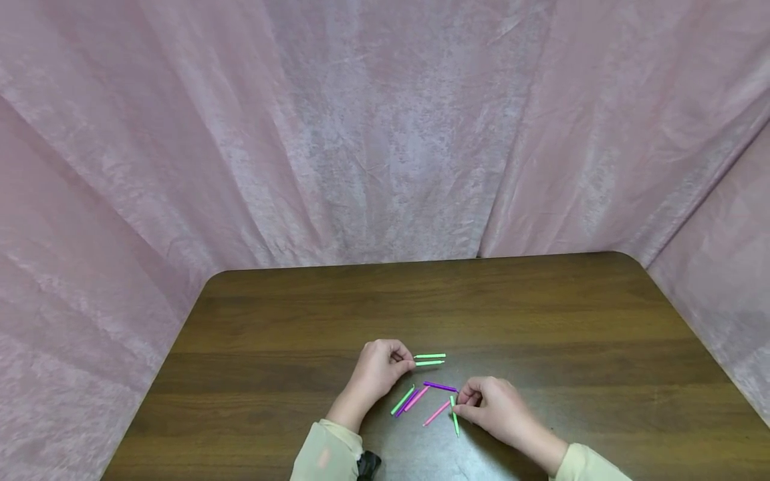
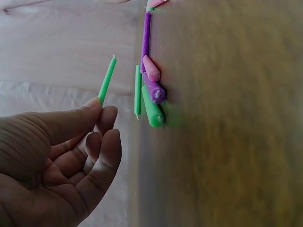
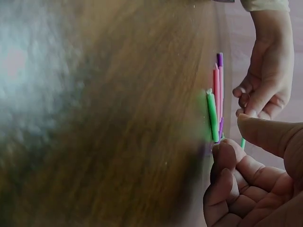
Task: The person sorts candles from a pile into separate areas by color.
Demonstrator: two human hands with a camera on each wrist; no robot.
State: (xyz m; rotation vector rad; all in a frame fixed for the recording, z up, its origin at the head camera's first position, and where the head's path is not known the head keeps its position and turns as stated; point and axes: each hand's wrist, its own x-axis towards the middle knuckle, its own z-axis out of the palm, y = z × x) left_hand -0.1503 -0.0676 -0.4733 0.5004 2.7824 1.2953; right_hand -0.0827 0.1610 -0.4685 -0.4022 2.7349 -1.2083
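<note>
My left hand (image 1: 380,366) pinches a thin green candle (image 2: 107,80) between thumb and forefinger, its wick end pointing away. Just beyond it lies another green candle (image 1: 430,356), nearly parallel. Closer in, a slanted row has a green candle (image 1: 402,400), a purple candle (image 2: 157,93) and a pink candle (image 1: 416,399). A second purple candle (image 1: 440,386) lies crosswise by the row's far end. My right hand (image 1: 494,409), thumb and forefinger apart in its wrist view, is beside one more green candle (image 1: 454,415) and a pink candle (image 1: 436,413); it appears to hold nothing.
All the candles are on a brown wooden table (image 1: 271,321) with rounded far corners. Pink velvety curtains (image 1: 385,133) hang behind it and at both sides. Something black (image 1: 368,464) shows at the left sleeve.
</note>
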